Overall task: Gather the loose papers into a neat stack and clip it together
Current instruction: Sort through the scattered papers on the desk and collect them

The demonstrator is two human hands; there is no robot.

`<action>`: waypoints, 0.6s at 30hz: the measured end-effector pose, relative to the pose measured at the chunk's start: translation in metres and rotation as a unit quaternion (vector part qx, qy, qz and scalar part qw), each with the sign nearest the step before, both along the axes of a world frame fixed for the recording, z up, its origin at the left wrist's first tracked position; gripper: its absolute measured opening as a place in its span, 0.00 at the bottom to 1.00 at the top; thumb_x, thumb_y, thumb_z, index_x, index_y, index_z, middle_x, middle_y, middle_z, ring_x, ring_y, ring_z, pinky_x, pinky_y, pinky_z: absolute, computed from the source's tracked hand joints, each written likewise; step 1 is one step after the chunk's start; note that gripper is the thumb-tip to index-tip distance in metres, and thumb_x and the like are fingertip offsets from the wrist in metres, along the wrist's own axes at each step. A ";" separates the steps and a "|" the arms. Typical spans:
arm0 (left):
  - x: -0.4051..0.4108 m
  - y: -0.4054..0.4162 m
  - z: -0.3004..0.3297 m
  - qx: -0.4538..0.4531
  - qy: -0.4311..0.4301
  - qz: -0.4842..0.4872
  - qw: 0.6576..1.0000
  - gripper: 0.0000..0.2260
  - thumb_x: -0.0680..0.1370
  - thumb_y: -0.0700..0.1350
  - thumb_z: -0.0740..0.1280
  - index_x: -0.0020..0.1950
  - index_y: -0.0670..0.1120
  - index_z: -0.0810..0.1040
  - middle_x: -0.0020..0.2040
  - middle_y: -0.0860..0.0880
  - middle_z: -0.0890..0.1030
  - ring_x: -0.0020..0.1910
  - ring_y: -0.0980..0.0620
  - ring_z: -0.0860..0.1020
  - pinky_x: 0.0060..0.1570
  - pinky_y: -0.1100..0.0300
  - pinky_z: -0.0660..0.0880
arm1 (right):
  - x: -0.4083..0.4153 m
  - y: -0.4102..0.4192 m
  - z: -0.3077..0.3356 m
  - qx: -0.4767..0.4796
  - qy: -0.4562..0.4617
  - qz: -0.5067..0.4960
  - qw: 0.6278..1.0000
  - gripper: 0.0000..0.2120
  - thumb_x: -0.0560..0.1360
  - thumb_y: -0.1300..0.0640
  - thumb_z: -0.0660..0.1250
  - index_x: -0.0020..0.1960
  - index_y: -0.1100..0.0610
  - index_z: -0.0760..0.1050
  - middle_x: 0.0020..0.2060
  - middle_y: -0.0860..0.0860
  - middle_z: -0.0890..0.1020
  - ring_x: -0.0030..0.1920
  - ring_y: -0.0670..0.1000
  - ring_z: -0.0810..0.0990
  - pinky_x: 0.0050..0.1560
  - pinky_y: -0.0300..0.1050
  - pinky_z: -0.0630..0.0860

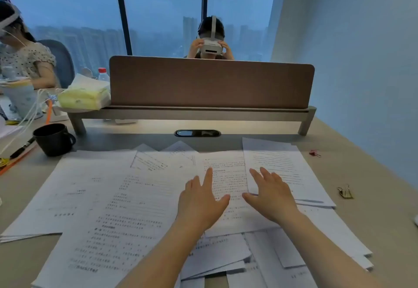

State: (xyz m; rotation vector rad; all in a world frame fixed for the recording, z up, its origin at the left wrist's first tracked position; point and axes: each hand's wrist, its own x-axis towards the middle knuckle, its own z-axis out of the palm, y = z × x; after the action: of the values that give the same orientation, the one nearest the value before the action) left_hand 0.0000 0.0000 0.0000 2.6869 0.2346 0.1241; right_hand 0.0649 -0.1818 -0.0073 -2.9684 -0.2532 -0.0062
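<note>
- Head view: the loose papers [126, 199] lie scattered and overlapping across the desk [362, 197], some askew, a few sheets fanned out at the near right edge.
- The left hand [200, 201] is held over the middle sheets with fingers straight and spread, holding nothing; whether it touches the paper cannot be told.
- The right hand [271, 195] sits just beside it, fingers likewise spread and straight, over the edge of a sheet at the right, gripping nothing.
- A gold binder clip [345, 191] lies on the bare desk to the right of the papers; a small red clip [314, 153] lies farther back.
- A black mug [54, 139] stands at the far left, near a pen [22, 148].
- A brown divider [210, 83] rises behind the desk.
</note>
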 end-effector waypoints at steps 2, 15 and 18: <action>-0.002 -0.001 -0.006 -0.005 0.032 0.010 0.999 0.40 0.75 0.68 0.58 0.80 0.55 0.44 0.79 0.45 0.58 0.76 0.43 0.58 0.70 0.47 0.63 | 0.001 -0.005 -0.003 -0.013 0.014 -0.011 1.000 0.40 0.73 0.30 0.56 0.79 0.44 0.48 0.80 0.49 0.52 0.79 0.59 0.53 0.75 0.59 0.56; 0.004 -0.006 -0.021 0.027 0.101 0.034 0.994 0.46 0.71 0.71 0.60 0.80 0.53 0.43 0.78 0.42 0.59 0.76 0.40 0.56 0.73 0.46 0.57 | 0.020 -0.020 -0.021 -0.033 0.094 -0.048 0.994 0.43 0.70 0.26 0.55 0.78 0.44 0.50 0.80 0.50 0.52 0.77 0.65 0.53 0.72 0.65 0.59; 0.006 -0.006 -0.025 0.043 0.097 0.025 0.994 0.47 0.70 0.71 0.62 0.80 0.53 0.45 0.78 0.44 0.59 0.76 0.41 0.56 0.72 0.45 0.56 | 0.024 -0.022 -0.027 -0.037 0.082 -0.045 0.995 0.40 0.70 0.26 0.52 0.76 0.45 0.53 0.78 0.51 0.58 0.73 0.64 0.62 0.68 0.63 0.65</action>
State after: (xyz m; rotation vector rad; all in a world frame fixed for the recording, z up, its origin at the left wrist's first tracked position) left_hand 0.0062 -0.0064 -0.0245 2.7817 0.3636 -0.1151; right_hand 0.0884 -0.2035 -0.0340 -3.0298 -0.1007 0.2388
